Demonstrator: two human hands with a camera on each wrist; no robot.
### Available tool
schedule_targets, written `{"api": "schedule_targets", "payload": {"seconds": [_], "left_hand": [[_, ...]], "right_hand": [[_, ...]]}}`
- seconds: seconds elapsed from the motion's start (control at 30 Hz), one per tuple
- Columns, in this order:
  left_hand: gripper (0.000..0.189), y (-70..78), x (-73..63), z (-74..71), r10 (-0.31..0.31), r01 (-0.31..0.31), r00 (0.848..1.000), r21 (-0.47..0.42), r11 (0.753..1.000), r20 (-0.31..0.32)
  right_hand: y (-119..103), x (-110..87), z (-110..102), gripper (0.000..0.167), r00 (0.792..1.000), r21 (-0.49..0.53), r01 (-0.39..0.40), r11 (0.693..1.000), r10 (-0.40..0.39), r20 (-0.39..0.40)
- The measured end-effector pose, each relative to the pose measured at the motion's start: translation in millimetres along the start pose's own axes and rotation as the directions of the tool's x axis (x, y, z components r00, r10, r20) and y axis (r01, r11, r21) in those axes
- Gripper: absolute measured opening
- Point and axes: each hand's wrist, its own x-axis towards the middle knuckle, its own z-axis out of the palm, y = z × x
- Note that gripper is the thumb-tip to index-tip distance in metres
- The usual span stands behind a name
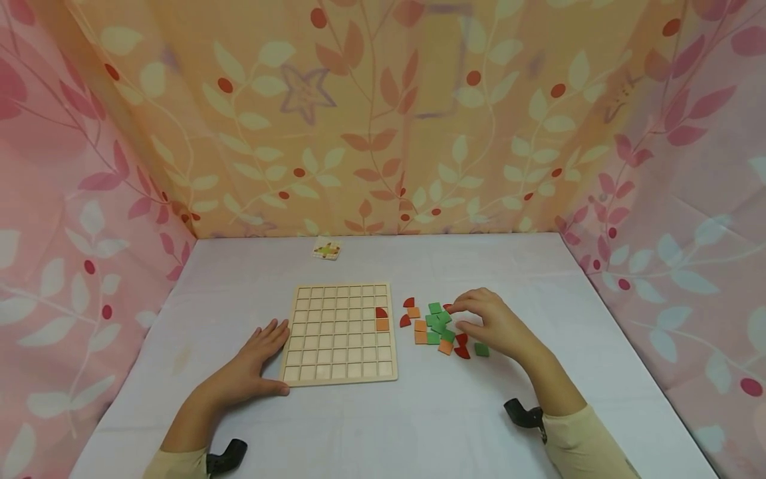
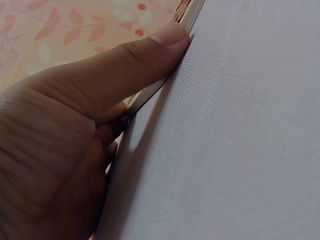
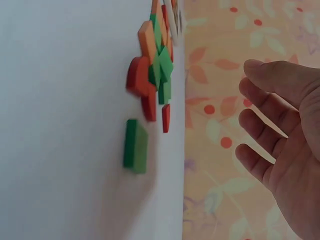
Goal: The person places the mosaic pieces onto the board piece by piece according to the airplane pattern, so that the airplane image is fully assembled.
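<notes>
A wooden grid board (image 1: pixel 323 386) lies on the table. In its right part sit a red quarter-round tile (image 1: pixel 381 313) and, just below it, an orange square tile (image 1: pixel 382 324). My left hand (image 1: pixel 248 366) rests along the board's left edge, fingers extended; in the left wrist view the thumb (image 2: pixel 167 35) lies against the board's side. To the right of the board my right hand (image 1: pixel 497 326) hovers over loose tiles, its fingers (image 3: pixel 260 125) slightly bent with nothing between them. Under its fingertips are a red tile (image 1: pixel 447 307) and green square tiles (image 1: pixel 444 317).
Several green, orange and red tiles lie loosely together right of the board, with one green tile (image 1: pixel 481 349) apart. A small patterned card (image 1: pixel 326 249) lies at the table's back. Patterned cloth (image 1: pixel 371 133) hangs behind and at both sides. Black wrist devices (image 1: pixel 227 457) extend beside both forearms.
</notes>
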Motion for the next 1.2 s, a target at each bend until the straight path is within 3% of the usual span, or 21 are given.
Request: {"api": "schedule_targets", "payload": {"seconds": [0.3, 0.73, 1.03, 1.2], "left_hand": [[0.126, -2.2, -0.3, 0.3, 0.007, -0.007, 1.0, 0.001, 1.0, -0.005], [0.126, -3.4, -0.4, 0.5, 0.012, -0.012, 1.0, 0.002, 1.0, -0.013], [0.126, -4.0, -1.0, 1.0, 0.015, -0.015, 1.0, 0.0, 1.0, -0.02], [0.126, -4.7, -0.5, 1.4, 0.024, -0.024, 1.0, 0.007, 1.0, -0.018]], "right_hand": [[25, -6.6, 6, 0.026, 1.0, 0.058, -0.024, 0.998, 0.023, 0.011], [48, -10.8, 13, 0.028, 0.998, 0.053, -0.032, 0.998, 0.029, 0.063], [61, -14.0, 22, 0.027, 0.998, 0.113, 0.019, 0.993, -0.025, 0.054], [67, -17.3, 27, 0.029, 0.997, 0.088, 0.046, 0.995, -0.051, 0.052]]}}
